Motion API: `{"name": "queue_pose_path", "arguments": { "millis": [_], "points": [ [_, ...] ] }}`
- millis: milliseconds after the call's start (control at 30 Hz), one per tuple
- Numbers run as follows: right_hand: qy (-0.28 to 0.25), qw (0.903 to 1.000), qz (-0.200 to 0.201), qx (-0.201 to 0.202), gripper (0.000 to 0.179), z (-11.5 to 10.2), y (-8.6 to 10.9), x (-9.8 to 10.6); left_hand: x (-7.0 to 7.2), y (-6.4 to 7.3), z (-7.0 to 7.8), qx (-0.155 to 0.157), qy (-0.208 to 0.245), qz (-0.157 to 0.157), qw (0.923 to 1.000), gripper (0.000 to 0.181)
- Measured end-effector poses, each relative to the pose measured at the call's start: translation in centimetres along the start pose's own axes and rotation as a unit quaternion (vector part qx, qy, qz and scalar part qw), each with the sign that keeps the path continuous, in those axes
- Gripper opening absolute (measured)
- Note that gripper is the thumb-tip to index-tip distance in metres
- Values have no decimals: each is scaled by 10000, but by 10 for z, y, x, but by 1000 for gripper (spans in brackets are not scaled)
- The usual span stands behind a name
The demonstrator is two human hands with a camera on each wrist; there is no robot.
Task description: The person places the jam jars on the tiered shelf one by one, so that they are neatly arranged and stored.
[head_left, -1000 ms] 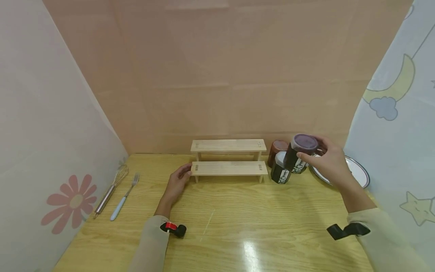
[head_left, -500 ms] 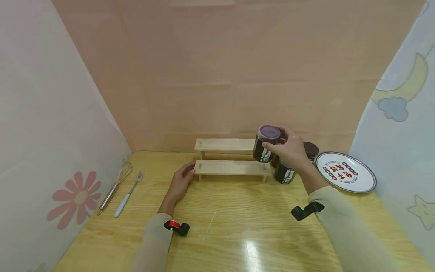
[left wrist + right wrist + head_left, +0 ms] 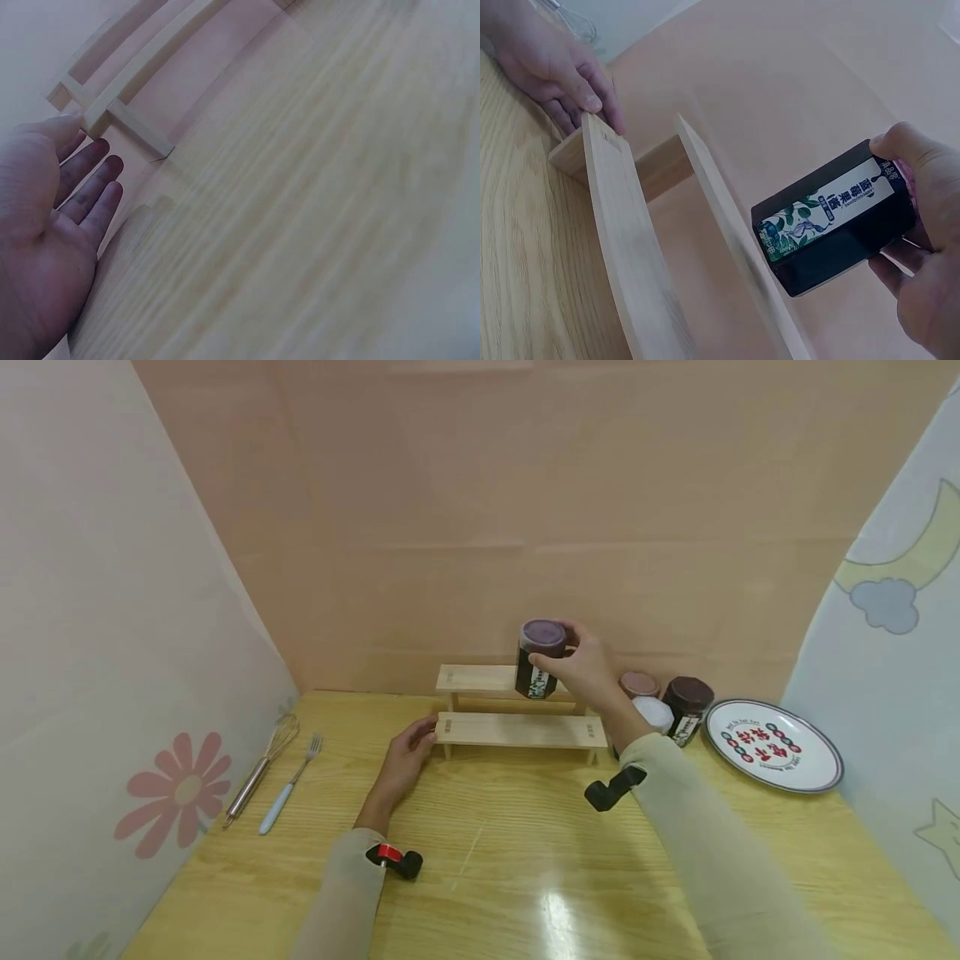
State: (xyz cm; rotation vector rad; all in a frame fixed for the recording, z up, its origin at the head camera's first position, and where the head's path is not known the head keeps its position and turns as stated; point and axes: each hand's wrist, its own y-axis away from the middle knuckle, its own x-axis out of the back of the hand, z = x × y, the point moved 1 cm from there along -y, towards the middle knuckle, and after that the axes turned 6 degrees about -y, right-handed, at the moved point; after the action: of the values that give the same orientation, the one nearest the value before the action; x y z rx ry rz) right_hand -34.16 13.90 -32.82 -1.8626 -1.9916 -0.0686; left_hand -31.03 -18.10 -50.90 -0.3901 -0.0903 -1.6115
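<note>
A dark jar point(image 3: 537, 668) with a purple lid is in my right hand point(image 3: 588, 672), its thumb and fingers round the lid end. In the right wrist view the jar point(image 3: 832, 217) shows a white label with green leaves and blueberries. It is held above the upper board of a two-step wooden shelf point(image 3: 517, 729). At the left end of the lower board, my left hand point(image 3: 406, 758) pinches the wood between thumb and index finger. The left wrist view shows the other fingers point(image 3: 105, 199) of that hand stretched out below the board.
Right of the shelf stand a jar with a reddish lid point(image 3: 639, 683), one with a white lid point(image 3: 654, 713) and one with a dark lid point(image 3: 687, 702). A white oval plate point(image 3: 813, 764) lies beyond them. A whisk point(image 3: 258, 772) and fork point(image 3: 288, 787) lie left.
My right hand has carried the purple-lidded jar leftward from beside the other jars to over the shelf's upper board. My left hand stays at the shelf's end. The head view has shifted slightly.
</note>
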Motion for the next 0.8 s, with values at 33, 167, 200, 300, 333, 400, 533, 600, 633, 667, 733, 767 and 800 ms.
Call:
{"name": "queue_pose_path", "arguments": {
  "millis": [33, 167, 200, 300, 333, 400, 533, 600, 633, 667, 733, 767, 800],
  "points": [
    [-40, 10000, -17, -6, 77, -1, -3, -4, 0, 0, 0, -14, -9, 3, 10000, 41],
    [-85, 10000, 19, -30, 78, -1, -11, -17, -2, 0, -1, -90, -37, 11, 10000, 41],
    [-75, 10000, 41, -39, 78, -1, -13, -20, -3, 0, -1, -112, -63, 6, 9999, 41],
    [-99, 9999, 88, -83, 77, 2, -20, -28, -5, 0, -1, -159, -60, 3, 9999, 41],
    [-95, 9999, 90, -97, 77, 3, -22, -30, -6, 0, -1, -147, -38, 0, 9999, 41],
    [-96, 9998, 128, -131, 77, 3, -25, -33, -8, 0, 0, -139, 0, -36, 9999, 41],
    [-137, 9997, 157, -156, 78, 5, -30, -39, -11, -1, 0, -67, 80, -83, 9999, 40],
    [-175, 9996, 144, -161, 78, 6, -33, -43, -12, -1, 0, -27, 80, -65, 9999, 40],
    [-193, 9996, 137, -163, 78, 7, -35, -45, -12, -1, 1, -21, 79, -57, 10000, 39],
    [-205, 9996, 132, -171, 79, 7, -36, -46, -12, -1, 1, -10, 74, -54, 10000, 39],
    [-221, 9995, 138, -203, 79, 8, -38, -49, -13, -1, 1, 8, 60, -77, 10000, 40],
    [-220, 9994, 133, -221, 79, 9, -38, -50, -13, 0, 1, 25, 50, -83, 10000, 40],
    [-231, 9994, 126, -219, 80, 9, -39, -51, -13, 0, 1, 41, 45, -91, 9999, 40]
  ]
}}
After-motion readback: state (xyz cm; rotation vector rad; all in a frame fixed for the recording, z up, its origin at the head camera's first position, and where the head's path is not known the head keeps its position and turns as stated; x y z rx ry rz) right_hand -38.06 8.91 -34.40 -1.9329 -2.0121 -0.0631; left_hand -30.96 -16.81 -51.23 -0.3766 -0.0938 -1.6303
